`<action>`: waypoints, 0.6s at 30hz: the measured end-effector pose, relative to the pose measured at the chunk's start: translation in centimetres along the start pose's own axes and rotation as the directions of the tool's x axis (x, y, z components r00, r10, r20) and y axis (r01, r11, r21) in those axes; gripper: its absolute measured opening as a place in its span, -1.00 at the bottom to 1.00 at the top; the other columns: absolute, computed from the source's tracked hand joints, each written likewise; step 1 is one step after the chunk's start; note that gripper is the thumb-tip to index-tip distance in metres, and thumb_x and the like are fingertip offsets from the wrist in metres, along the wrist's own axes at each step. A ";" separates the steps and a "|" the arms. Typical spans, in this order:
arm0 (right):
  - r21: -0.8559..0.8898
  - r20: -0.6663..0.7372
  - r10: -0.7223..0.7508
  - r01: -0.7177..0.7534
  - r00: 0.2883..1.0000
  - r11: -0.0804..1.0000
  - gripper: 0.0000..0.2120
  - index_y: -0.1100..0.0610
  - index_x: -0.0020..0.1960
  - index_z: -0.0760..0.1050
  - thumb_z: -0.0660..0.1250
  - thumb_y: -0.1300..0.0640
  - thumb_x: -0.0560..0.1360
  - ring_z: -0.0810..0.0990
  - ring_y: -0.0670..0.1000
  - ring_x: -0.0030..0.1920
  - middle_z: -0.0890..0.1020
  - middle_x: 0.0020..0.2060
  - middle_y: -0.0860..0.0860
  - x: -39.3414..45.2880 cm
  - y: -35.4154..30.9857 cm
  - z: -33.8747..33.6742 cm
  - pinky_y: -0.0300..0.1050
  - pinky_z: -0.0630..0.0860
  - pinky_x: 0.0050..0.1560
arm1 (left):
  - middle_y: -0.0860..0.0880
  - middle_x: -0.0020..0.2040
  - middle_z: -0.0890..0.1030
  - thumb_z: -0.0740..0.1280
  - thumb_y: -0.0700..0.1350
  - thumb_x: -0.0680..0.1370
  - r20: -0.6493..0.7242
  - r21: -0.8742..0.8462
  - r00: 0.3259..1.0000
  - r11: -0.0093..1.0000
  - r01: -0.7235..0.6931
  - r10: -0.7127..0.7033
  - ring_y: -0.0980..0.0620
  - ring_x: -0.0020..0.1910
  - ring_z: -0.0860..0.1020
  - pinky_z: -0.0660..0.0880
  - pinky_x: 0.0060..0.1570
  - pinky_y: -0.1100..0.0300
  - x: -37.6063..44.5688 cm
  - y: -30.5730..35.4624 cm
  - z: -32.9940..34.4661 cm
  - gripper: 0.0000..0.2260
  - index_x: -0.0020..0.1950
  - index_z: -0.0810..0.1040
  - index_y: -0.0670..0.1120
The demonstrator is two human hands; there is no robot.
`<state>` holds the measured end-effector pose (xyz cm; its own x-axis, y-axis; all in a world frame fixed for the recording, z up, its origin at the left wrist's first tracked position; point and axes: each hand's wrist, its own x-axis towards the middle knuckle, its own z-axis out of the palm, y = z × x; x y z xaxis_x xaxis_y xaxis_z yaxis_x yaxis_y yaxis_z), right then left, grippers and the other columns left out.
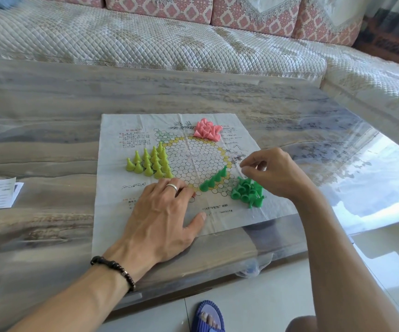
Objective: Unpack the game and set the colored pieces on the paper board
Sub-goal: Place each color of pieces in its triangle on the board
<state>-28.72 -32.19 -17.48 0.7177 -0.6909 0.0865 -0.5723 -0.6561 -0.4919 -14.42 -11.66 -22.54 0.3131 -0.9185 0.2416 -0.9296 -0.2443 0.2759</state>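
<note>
Glossy table (49,152): right hand (272,173), fingertips pinched on something unclear, hovers just above the loose green pieces (247,191); left hand (162,216) spread flat on the paper board (112,188).

Bright, even daylight fills the scene. The strongest light comes from about 3 o'clock, where a clear plastic cover (351,140) over the bench (49,111) throws back a broad white glare that washes out the grain beneath it. The pale floor tiles (385,264) at 4 o'clock also shine. Shadows are soft and short, the plainest lying under the left hand (162,212) on the paper board (112,212). The wide lens bows the sofa (145,46) and the bench edges outward toward the corners. The board's small print is too soft to read.
</note>
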 end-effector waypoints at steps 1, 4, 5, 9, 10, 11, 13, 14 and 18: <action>-0.019 0.024 0.002 -0.002 1.000 1.000 -0.92 0.05 -0.08 0.66 0.39 0.10 0.47 0.55 -0.21 -0.24 0.64 -0.24 -0.14 -0.2 0.1 0.2 -0.36 0.41 -0.25 | 0.02 0.09 0.54 0.14 0.24 0.49 -0.002 -0.001 1.000 1.000 0.000 0.000 0.00 0.10 0.46 0.41 0.13 0.09 0.0 0.0 0.0 -0.52 0.16 0.57 -0.07; -0.076 0.069 0.009 -0.004 0.998 0.997 -0.87 0.05 -0.08 0.67 0.43 0.01 0.45 0.54 -0.23 -0.24 0.65 -0.24 -0.12 -0.4 0.4 0.8 -0.37 0.40 -0.26 | 0.02 0.08 0.54 0.15 0.23 0.49 -0.007 0.003 1.000 1.000 0.001 -0.001 0.00 0.10 0.47 0.41 0.12 0.08 0.0 0.0 0.0 -0.53 0.16 0.57 -0.07; -0.085 0.074 0.014 -0.007 0.997 0.996 -0.85 0.04 -0.08 0.67 0.44 -0.01 0.44 0.54 -0.24 -0.24 0.65 -0.24 -0.11 -0.3 0.4 0.9 -0.37 0.40 -0.26 | 0.02 0.07 0.55 0.15 0.23 0.49 -0.010 0.003 1.000 1.000 0.002 -0.002 0.00 0.09 0.47 0.42 0.12 0.08 0.0 0.0 0.0 -0.53 0.15 0.57 -0.07; -0.072 0.058 0.023 -0.019 0.998 0.997 -0.83 0.07 0.00 0.66 0.44 0.03 0.46 0.53 -0.20 -0.21 0.63 -0.22 -0.09 -0.1 0.1 1.1 -0.38 0.39 -0.25 | 0.03 0.07 0.54 0.14 0.23 0.49 -0.013 0.000 1.000 1.000 0.003 -0.003 0.01 0.08 0.47 0.42 0.11 0.08 0.0 0.0 -0.1 -0.53 0.14 0.57 -0.07; -0.078 0.050 0.020 -0.016 0.999 0.997 -0.82 0.08 0.04 0.64 0.41 0.04 0.47 0.55 -0.17 -0.19 0.62 -0.22 -0.08 0.0 0.0 1.3 -0.35 0.43 -0.22 | 0.03 0.07 0.54 0.14 0.23 0.49 -0.013 0.000 1.000 1.000 0.004 -0.004 0.01 0.09 0.47 0.42 0.11 0.09 0.0 0.0 -0.1 -0.53 0.14 0.57 -0.06; -0.089 0.045 0.019 -0.015 0.999 0.996 -0.81 0.08 0.07 0.63 0.38 0.05 0.49 0.56 -0.12 -0.17 0.61 -0.22 -0.09 0.1 -0.1 1.5 -0.29 0.47 -0.18 | 0.03 0.08 0.54 0.14 0.23 0.49 -0.013 0.002 1.000 1.000 0.005 -0.005 0.01 0.09 0.47 0.42 0.12 0.09 0.0 0.0 -0.1 -0.53 0.14 0.57 -0.06; -0.124 0.050 0.031 -0.025 0.998 0.992 -0.80 0.07 0.09 0.61 0.32 0.06 0.51 0.55 -0.05 -0.16 0.58 -0.26 -0.12 0.4 -0.3 2.0 -0.08 0.54 -0.05 | 0.03 0.08 0.54 0.14 0.23 0.49 -0.014 0.001 1.000 1.000 0.005 -0.005 0.01 0.09 0.47 0.42 0.12 0.08 0.0 0.0 -0.1 -0.53 0.15 0.57 -0.07; -0.137 0.057 0.036 -0.028 0.998 0.990 -0.81 0.05 0.08 0.61 0.30 0.07 0.52 0.54 -0.04 -0.17 0.56 -0.28 -0.13 0.5 -0.3 2.2 0.03 0.54 0.01 | 0.03 0.08 0.54 0.14 0.23 0.49 -0.013 0.000 1.000 1.000 0.005 -0.005 0.01 0.09 0.47 0.43 0.12 0.08 0.0 0.0 -0.1 -0.53 0.15 0.57 -0.07; -0.102 0.038 0.031 -0.027 0.999 0.994 -0.77 0.01 0.05 0.63 0.24 0.17 0.51 0.54 -0.02 -0.09 0.57 -0.20 -0.15 0.8 -0.7 2.0 0.17 0.46 0.15 | 0.04 0.09 0.54 0.12 0.24 0.49 -0.002 -0.001 1.000 1.000 0.007 -0.007 0.02 0.11 0.46 0.40 0.14 0.10 0.0 0.0 -0.1 -0.53 0.16 0.56 -0.06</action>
<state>-26.98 -31.67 -18.87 0.7144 -0.6987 0.0386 -0.6287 -0.6650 -0.4031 -14.40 -11.64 -22.43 0.3196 -0.9162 0.2417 -0.9273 -0.2500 0.2786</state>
